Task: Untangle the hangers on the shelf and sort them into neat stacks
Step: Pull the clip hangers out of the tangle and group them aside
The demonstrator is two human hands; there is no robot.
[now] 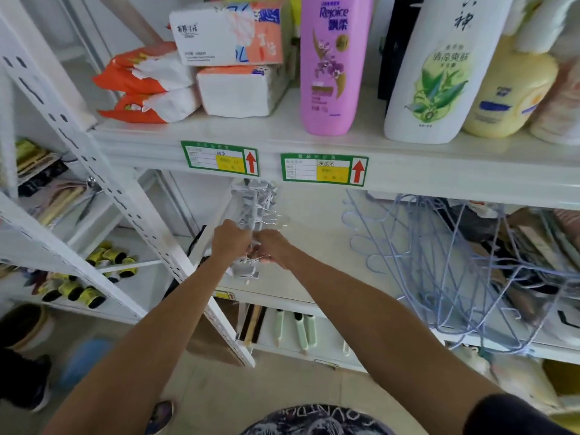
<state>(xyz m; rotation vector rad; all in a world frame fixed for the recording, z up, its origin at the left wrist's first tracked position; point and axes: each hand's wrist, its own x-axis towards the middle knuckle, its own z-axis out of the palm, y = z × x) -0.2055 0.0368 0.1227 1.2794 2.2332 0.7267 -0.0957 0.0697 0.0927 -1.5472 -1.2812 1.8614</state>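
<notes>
Head view: left hand (230, 238), right hand (271, 246) both clutch blurred white hanger bundle (255, 199); fingertips hidden.

The white metal shelf (439, 171) carries pale blue wire hangers (455, 271) and light grey plastic clip hangers (254, 202). Pink plastic bottle (326, 73): purple flower print. Paper shelf labels (323, 169): green border, yellow field, red arrow.

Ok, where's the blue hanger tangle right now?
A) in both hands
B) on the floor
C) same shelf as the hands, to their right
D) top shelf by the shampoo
C: the blue hangers lie on the shelf to the right of the left hand and right hand, which grip a white clip bundle.
</notes>
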